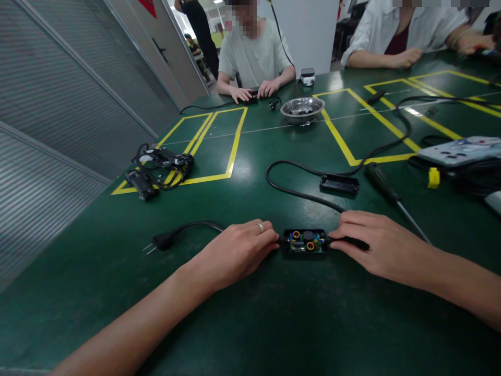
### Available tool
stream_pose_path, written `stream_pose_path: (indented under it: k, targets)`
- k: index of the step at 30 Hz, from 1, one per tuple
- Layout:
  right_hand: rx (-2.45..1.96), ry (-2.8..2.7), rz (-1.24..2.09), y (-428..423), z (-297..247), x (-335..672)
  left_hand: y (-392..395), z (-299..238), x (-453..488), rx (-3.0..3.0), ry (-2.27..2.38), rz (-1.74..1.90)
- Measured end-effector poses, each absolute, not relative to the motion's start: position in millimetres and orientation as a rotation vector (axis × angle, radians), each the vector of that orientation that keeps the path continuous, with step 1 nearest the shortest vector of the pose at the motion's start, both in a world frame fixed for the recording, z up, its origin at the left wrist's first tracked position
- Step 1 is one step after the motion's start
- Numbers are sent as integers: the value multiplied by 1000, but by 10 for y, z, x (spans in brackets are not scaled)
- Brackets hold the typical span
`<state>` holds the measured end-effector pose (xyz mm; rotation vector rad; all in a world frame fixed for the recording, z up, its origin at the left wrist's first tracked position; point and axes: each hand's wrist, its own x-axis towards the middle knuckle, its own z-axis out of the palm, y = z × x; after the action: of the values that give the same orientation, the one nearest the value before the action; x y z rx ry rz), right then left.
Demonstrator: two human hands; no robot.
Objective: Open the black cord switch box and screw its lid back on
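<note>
An uncovered black plastic case (306, 256) lies on the table between my hands, showing a small circuit board (299, 243) with copper-wound coils. My left hand (245, 248), wearing a ring, pinches the power cord at the case's left end. That cord runs out behind the hand to a two-pin plug (162, 241). At the opposite end, my right hand (378, 243) has its thumb and fingers closed on the black cable (301, 196), part of which passes under the palm. Beyond the case rests a matching black cover (340, 186), hollow side up.
A screwdriver (383, 183) lies near my right hand. Bundled cords (164, 164) are at left, a metal bowl (302, 109) farther back. Yellow tape marks the green table (235, 318). A yellow piece (433, 178) sits at right. Two people (254, 52) sit across the table.
</note>
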<state>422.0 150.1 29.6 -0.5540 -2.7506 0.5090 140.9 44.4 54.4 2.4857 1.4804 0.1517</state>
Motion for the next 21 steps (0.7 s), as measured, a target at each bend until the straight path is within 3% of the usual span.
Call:
stream_pose_path:
  k: [18, 21]
  targets:
    - [-522, -2752, 660, 1521, 406, 4233, 575, 450, 1285, 2359, 1290, 380]
    - [-612, -2617, 547, 1625, 442, 4275, 590, 417, 1277, 2341, 1299, 440]
